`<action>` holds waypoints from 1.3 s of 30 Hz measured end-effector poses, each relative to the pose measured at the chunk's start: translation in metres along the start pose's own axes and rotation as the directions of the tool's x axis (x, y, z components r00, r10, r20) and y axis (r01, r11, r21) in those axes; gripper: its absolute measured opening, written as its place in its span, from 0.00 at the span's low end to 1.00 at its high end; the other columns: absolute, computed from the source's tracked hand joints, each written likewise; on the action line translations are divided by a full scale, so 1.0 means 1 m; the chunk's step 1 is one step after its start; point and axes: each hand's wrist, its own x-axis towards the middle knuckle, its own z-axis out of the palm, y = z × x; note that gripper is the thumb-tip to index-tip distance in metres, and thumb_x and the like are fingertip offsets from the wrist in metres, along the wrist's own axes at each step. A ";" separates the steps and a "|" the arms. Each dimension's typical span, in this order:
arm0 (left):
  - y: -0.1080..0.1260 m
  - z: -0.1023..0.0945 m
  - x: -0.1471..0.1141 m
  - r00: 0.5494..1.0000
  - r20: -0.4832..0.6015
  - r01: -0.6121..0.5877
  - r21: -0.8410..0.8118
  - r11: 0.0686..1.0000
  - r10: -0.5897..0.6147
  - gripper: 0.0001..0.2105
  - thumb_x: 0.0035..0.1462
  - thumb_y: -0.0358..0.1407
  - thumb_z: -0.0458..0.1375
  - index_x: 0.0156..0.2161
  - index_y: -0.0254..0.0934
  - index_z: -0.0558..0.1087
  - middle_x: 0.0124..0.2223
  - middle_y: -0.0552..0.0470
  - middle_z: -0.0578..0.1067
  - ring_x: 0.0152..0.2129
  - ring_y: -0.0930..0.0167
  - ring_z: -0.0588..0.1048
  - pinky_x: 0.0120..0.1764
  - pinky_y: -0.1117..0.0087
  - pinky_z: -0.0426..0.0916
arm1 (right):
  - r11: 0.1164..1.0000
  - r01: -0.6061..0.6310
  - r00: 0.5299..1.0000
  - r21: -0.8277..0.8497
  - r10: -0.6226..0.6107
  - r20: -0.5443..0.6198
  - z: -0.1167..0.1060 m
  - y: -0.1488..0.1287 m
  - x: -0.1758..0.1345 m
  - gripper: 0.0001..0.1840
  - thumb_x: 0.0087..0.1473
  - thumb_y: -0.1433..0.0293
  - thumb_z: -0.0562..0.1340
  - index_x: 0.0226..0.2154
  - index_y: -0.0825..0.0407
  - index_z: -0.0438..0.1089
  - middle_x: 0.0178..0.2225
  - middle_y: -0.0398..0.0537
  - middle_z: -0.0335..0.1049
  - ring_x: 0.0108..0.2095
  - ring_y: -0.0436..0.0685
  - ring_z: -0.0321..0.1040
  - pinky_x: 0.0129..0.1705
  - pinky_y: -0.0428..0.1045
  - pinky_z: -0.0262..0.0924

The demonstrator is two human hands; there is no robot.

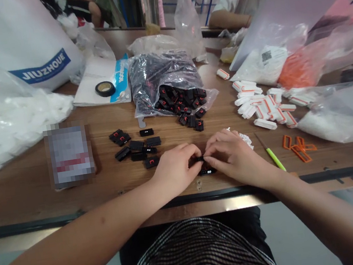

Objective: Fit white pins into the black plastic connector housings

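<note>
My left hand (178, 165) and my right hand (233, 155) meet near the table's front edge, fingers pinched. Between their fingertips is a small black plastic connector housing (200, 158), partly covered by the fingers. Just below it lies another black housing (207, 172) with white dots on its side. Several black housings (137, 145), some with red clips, are scattered left of my left hand. Tiny white parts (245, 139) form a heap behind my right hand. To its right rests a thin pick with a green handle (276, 159).
An open plastic bag (163, 70) spills black housings at the back. White pieces with orange seals (269, 107) and loose orange frames (300, 149) lie right. Black tape (105, 88) sits on a booklet (89, 81). Large bags (31, 30) flank the left; another person's arm (229, 18) is across the table.
</note>
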 end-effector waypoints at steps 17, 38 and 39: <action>0.001 -0.001 0.002 1.000 -0.012 0.029 0.001 1.000 -0.029 0.03 0.54 0.33 0.61 0.35 0.38 0.73 0.30 0.56 0.72 0.24 0.73 0.68 0.29 0.70 0.61 | 0.996 0.086 0.994 0.010 -0.085 -0.067 -0.014 0.005 -0.016 0.09 0.58 0.69 0.60 0.37 0.44 0.77 0.40 0.45 0.76 0.41 0.57 0.68 0.46 0.56 0.56; -0.003 0.001 0.001 1.000 0.001 0.001 0.032 0.999 -0.001 0.03 0.55 0.33 0.60 0.35 0.38 0.72 0.27 0.56 0.69 0.24 0.73 0.67 0.30 0.69 0.61 | 0.856 -0.468 0.883 -0.219 0.461 -0.087 -0.049 0.091 -0.070 0.09 0.52 0.63 0.61 0.24 0.48 0.72 0.28 0.44 0.75 0.30 0.56 0.68 0.36 0.53 0.58; -0.003 0.001 0.001 1.000 0.003 0.002 0.031 1.000 -0.002 0.03 0.55 0.33 0.60 0.35 0.38 0.72 0.27 0.56 0.69 0.24 0.73 0.67 0.30 0.69 0.61 | 0.852 -0.474 0.880 -0.222 0.468 -0.083 -0.051 0.091 -0.070 0.10 0.52 0.62 0.61 0.24 0.48 0.72 0.27 0.44 0.74 0.30 0.56 0.68 0.35 0.53 0.58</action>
